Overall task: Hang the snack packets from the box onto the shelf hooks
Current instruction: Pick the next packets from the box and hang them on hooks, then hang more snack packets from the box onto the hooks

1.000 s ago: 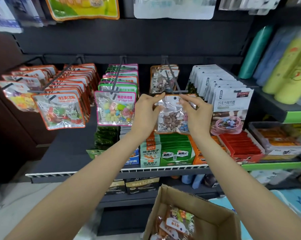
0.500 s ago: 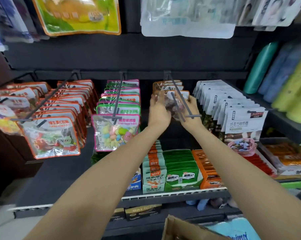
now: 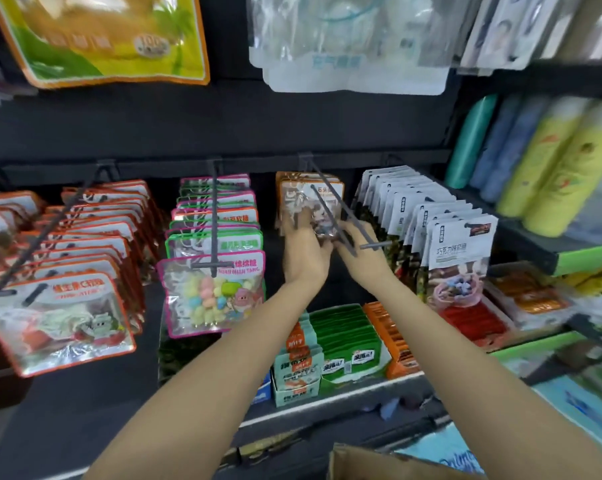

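Both hands have carried the clear snack packet (image 3: 322, 221) from the tip of the hook (image 3: 337, 216) far back along its two prongs, and it now sits against the few orange-topped packets (image 3: 308, 188) already hanging at the rear of that hook. From where I stand, the left hand (image 3: 303, 251) is closed on the packet's left edge with its fingers curled over the front, and the right hand (image 3: 360, 252) pinches the packet's right side from under the prongs, though motion blur hides the exact fingertip contact. To the left of the hands hangs a pink-bordered candy packet (image 3: 213, 292) at the front of its own row, and further left a row of orange-bordered packets (image 3: 64, 320). To the right is a row of white packets (image 3: 455, 244). Below the hands, green sachets (image 3: 346, 341) and orange sachets (image 3: 393, 337) stand in trays on the lower shelf (image 3: 327, 400). One corner of the cardboard box (image 3: 372, 464) shows at the bottom edge, beneath the right forearm.
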